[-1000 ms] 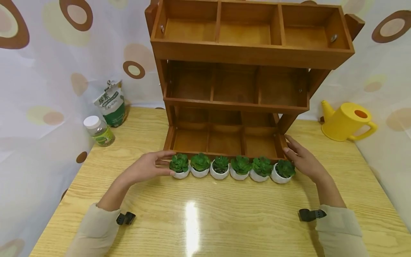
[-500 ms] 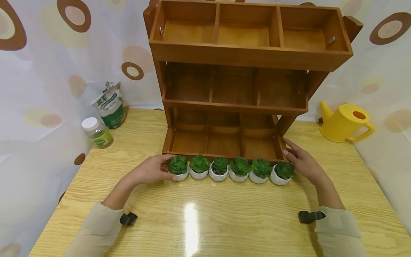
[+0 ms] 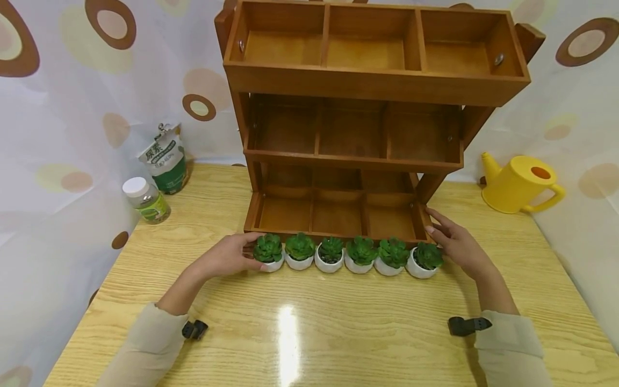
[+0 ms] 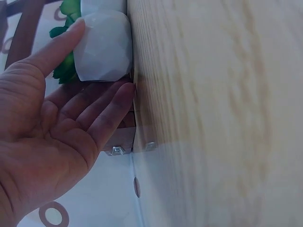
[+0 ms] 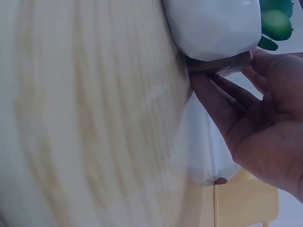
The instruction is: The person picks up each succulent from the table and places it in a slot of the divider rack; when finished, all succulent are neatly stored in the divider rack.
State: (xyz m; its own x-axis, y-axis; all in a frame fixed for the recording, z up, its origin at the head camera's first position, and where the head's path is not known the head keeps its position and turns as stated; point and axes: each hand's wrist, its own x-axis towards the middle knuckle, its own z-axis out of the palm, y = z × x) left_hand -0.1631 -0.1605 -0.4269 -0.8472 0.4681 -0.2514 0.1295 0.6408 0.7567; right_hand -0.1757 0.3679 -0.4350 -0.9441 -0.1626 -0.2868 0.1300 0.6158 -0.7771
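Observation:
Several green succulents in white faceted pots line up along the front of a three-tier wooden shelf (image 3: 377,86) with divided trays. My left hand (image 3: 231,255) is at the leftmost potted succulent (image 3: 268,249). Its thumb lies against the white pot (image 4: 105,49) in the left wrist view, and the other fingers reach past the pot's outer side, tips partly hidden. My right hand (image 3: 458,248) holds the right side board of the lowest tray, thumb at the front and fingers outside. The rightmost potted succulent (image 3: 425,258) stands just beside that thumb.
A yellow watering can (image 3: 519,184) stands at the right of the wooden table (image 3: 367,333). At the left are a white-capped jar (image 3: 147,200) and a clipped green-and-white bag (image 3: 167,161). Patterned cloth hangs behind and at both sides.
My left hand has shifted slightly, its thumb now further onto the front of the leftmost pot. The right hand stays at the shelf. The head view has tilted a little.

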